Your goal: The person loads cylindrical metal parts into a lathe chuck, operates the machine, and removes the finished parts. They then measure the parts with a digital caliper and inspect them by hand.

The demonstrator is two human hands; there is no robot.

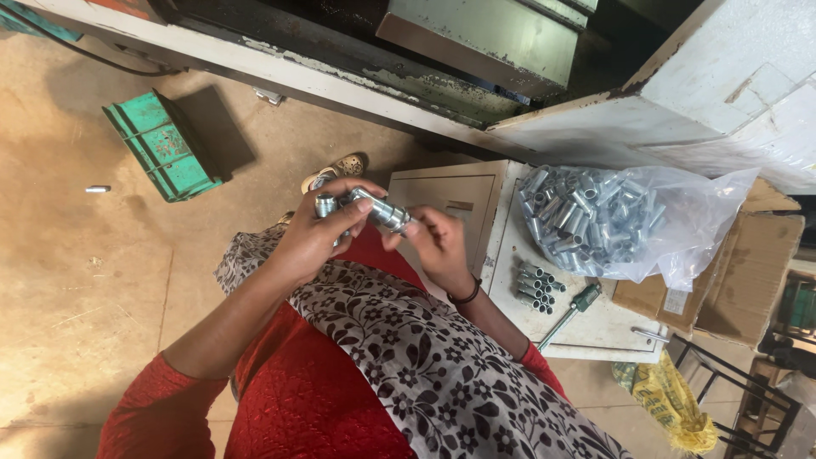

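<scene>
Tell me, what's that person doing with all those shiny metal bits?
A seated person holds silver threaded metal fittings in both hands. The left hand grips one fitting while the right hand steadies another fitting against it. Beside them, a white cabinet carries a clear bag of fittings, a small stacked row and a green-handled tool.

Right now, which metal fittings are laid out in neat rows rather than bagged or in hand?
The small group of fittings lying bare on the white table, just below the plastic bag.

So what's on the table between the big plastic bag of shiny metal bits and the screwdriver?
A small stack of metal fittings lies on the white table, between the plastic bag and the green-handled screwdriver, as the head view shows.
</scene>
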